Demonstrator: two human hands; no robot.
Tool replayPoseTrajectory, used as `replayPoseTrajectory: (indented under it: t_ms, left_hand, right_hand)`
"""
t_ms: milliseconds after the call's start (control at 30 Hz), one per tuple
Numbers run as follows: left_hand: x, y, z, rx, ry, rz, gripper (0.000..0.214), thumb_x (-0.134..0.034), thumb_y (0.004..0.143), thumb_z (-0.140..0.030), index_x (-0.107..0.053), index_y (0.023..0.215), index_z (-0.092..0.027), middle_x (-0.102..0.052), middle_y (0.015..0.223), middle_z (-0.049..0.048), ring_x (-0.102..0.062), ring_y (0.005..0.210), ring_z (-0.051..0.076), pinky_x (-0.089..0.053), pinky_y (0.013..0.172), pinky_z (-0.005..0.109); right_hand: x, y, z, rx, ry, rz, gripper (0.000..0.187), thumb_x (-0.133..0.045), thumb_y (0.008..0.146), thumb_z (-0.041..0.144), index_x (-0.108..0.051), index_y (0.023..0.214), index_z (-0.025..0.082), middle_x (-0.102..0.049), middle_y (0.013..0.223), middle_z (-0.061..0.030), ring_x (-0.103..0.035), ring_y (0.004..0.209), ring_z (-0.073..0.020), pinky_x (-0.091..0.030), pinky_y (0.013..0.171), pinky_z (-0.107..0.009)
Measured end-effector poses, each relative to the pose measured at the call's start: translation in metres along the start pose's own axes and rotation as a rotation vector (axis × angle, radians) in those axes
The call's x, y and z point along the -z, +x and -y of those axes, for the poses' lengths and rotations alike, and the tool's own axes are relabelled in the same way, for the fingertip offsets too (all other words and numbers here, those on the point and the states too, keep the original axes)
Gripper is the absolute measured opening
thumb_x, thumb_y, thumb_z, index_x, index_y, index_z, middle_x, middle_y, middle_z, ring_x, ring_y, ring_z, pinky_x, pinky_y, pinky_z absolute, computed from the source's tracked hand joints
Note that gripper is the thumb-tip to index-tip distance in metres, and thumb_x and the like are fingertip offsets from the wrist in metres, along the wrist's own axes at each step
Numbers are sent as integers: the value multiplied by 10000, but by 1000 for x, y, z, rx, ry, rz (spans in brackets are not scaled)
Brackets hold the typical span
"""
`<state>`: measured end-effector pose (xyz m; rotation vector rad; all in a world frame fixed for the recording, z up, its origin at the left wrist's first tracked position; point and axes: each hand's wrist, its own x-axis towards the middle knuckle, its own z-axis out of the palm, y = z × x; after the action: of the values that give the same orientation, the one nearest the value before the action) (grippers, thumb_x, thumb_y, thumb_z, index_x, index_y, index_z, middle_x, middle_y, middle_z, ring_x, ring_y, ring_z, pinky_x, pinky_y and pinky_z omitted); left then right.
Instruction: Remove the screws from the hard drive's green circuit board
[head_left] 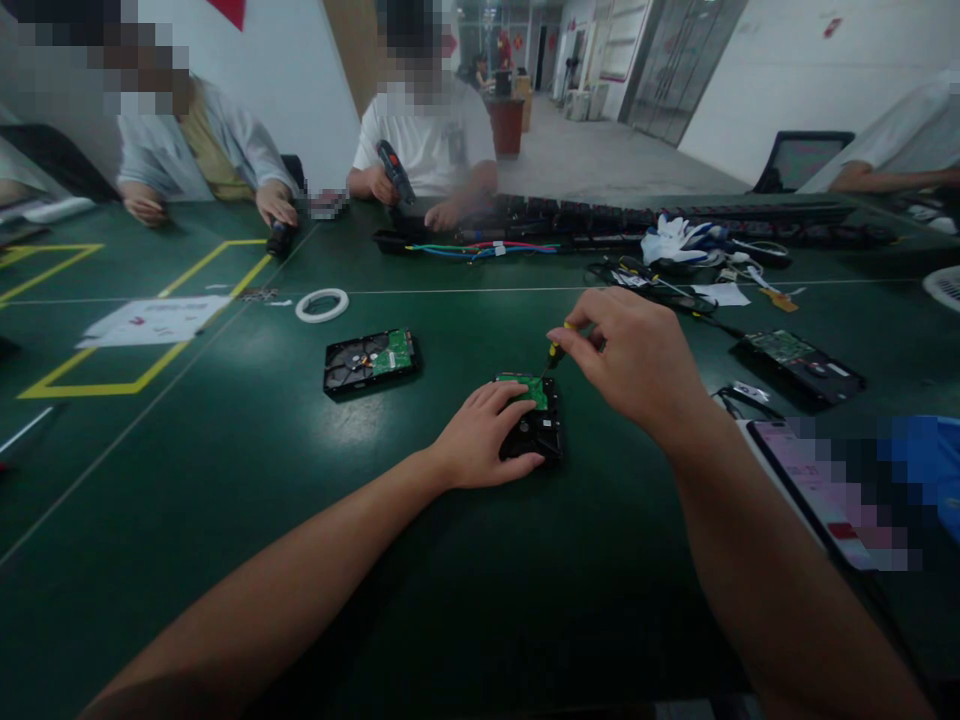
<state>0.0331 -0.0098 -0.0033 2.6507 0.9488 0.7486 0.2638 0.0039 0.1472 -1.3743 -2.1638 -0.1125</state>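
A hard drive lies on the green table in front of me, its green circuit board facing up. My left hand rests across its left side and holds it, the fingers over the board and the thumb along the near part. In my right hand is a small yellow-and-black screwdriver, pinched between thumb and fingers. It slants down, with its tip at the board near the drive's far right corner. Whether the tip sits in a screw is too small to tell.
Another hard drive lies to the left, and a third to the right. A white ring, cables and white gloves lie farther back. A phone is at right. Across the table, one person holds a power screwdriver.
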Motion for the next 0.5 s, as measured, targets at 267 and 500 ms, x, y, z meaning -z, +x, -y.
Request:
replayPoseTrajectory:
  t_ms: [267,500]
  left_hand:
    - [-2,0,2,-2,3,3,723,-728,993,-643,-582,1553,-210,-552,1624,193,-511,1561,418,-398,1334,664]
    - [-2,0,3,7,-1,16,737,-741,980,-644,-582,1561,-219,-547,1630,193,-517,1554,426,-409,1323,665]
  right_hand:
    - [-2,1,-4,22,19,-28,103,-773,1002,238,-708,923,230,-764,993,-86,-682,881,-262,-477,818,-402]
    - [1,0,-6,99,190,14,167,-688,971,125,-775,1058,238,-834,1118,-78,-758,1031,-292,-541,952,-440]
